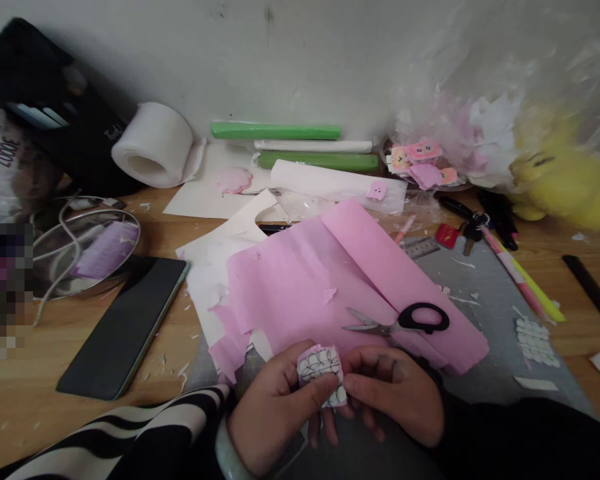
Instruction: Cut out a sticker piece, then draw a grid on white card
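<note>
My left hand [284, 404] grips a small white paper piece [320, 363] with a scalloped pattern drawn in dark lines and pink paper showing round its edges. The left thumb presses across its front. At the piece's right edge, the thumb and forefinger of my right hand [397, 390] are pinched together. Just beyond both hands lies a large pink paper sheet [285, 267], partly rolled at its right side. Black-handled scissors [423, 318] rest on it, blades apart and pointing left.
A dark phone [125, 327] and a metal bowl [87, 287] are at left. Behind stand a white paper roll [153, 143] and green rolls [317, 161]. On the right, a grey cutting mat [480, 320] carries a scalloped white piece [536, 341], near keys [473, 233] and pens.
</note>
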### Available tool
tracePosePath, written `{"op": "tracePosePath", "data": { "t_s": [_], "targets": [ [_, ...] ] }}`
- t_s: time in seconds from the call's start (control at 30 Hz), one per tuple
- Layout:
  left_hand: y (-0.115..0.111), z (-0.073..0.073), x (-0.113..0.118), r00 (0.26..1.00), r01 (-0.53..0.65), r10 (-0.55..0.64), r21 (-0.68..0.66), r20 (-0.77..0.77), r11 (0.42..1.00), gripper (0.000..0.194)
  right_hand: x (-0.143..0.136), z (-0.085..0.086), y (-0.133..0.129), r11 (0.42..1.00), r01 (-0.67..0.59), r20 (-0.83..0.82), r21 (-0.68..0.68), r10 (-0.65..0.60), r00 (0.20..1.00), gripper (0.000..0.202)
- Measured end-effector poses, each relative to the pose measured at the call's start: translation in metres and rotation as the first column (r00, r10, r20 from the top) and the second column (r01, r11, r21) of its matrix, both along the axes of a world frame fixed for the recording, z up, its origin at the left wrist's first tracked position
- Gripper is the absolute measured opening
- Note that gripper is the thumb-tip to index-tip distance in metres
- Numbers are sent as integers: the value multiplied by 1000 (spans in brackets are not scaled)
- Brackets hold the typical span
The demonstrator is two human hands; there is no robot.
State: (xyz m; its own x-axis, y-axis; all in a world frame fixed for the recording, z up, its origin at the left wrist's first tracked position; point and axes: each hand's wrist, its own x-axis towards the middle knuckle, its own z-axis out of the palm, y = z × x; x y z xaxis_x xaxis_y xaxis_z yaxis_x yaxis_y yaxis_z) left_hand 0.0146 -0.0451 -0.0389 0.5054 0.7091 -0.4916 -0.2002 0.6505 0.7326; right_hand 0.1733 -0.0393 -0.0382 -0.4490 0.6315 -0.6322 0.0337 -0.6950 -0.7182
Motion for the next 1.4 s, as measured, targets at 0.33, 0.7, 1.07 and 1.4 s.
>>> {"op": "tracePosePath", "data": {
  "t_s": [0.33, 0.7, 1.07, 1.4],
  "targets": [
    [-1, 0, 1, 989, 86, -78, 65, -122, 994, 40, -6, 3, -5, 995, 16, 120, 100, -28, 992, 16],
    [1, 3, 2, 1000, 7, -7, 10, -26, 1000, 35, 0, -3, 1, 998, 53, -4, -26, -54, 999, 39],
    [0, 2, 2, 999, -49, 50, -15, 20, 999, 34, 2, 1, 0, 1000, -11, -26, -12, 10, 1000, 32],
    [1, 2, 1, 1000, -19, 19, 13, -24, 1000, 37, 2, 1, 0, 1000, -14, 0, 2, 14, 1000, 28]
  ]
}}
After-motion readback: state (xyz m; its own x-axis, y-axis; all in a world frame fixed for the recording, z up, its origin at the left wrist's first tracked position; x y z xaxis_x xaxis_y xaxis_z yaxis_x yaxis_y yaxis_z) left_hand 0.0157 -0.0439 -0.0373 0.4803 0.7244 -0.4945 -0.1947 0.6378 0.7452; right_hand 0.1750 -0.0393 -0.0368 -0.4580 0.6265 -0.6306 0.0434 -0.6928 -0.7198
